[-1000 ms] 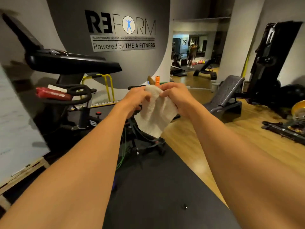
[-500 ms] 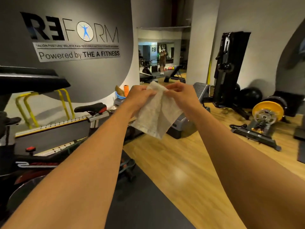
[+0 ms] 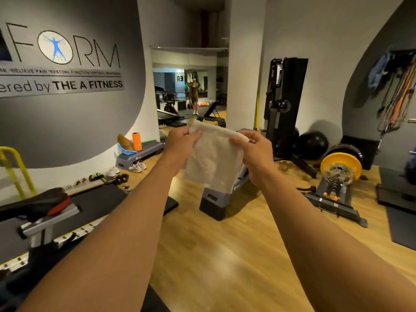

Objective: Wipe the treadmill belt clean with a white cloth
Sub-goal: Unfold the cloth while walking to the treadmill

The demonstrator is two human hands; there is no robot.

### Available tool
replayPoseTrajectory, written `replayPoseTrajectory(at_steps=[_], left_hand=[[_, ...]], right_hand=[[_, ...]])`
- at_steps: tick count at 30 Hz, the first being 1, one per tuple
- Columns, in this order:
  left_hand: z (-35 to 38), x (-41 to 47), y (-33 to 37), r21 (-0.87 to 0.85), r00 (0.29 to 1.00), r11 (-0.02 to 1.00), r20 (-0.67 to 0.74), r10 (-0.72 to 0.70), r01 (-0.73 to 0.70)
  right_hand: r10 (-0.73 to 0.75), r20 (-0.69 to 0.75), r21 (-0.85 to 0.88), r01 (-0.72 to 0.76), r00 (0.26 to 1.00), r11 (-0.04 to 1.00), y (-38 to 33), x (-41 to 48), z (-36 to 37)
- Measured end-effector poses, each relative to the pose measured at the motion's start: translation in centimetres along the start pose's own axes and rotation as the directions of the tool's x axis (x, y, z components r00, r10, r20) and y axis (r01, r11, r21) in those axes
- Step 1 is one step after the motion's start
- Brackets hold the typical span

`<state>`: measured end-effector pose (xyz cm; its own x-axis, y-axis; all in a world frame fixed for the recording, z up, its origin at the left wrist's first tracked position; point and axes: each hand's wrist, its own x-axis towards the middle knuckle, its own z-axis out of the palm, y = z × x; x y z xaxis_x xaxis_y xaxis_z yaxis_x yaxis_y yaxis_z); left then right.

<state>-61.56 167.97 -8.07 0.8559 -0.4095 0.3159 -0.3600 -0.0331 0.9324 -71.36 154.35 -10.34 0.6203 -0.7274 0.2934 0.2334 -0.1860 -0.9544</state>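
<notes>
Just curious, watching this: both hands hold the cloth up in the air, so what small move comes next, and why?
Probably fold the cloth into a pad. The left hand and right hand pinch its top edge, so it hangs loose above the floor, touching nothing. No treadmill belt is clearly in view.

White cloth (image 3: 213, 158); yellow weight plate (image 3: 341, 165); orange foam roller (image 3: 136, 141); wood-brown floor (image 3: 225, 255).
</notes>
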Motion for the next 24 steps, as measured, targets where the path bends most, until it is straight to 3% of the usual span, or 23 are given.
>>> replayPoseTrajectory(at_steps=[3,14,24], left_hand=[[2.9,7.2,-2.2,-0.03,0.999,0.999,-0.042,0.023,-0.024],[7.3,33.2,-5.4,0.022,0.963,0.991,-0.236,0.134,-0.132],[6.7,58.3,-13.4,0.085,0.921,0.958,-0.264,0.287,-0.274]], right_hand=[[-0.066,-0.029,0.005,0.067,0.997,0.998,1.6,7.9,1.1],[-0.175,0.076,0.097,0.167,0.982,0.981,5.1,35.4,9.7],[-0.254,0.137,0.195,0.225,0.958,0.955,11.7,57.8,21.6]])
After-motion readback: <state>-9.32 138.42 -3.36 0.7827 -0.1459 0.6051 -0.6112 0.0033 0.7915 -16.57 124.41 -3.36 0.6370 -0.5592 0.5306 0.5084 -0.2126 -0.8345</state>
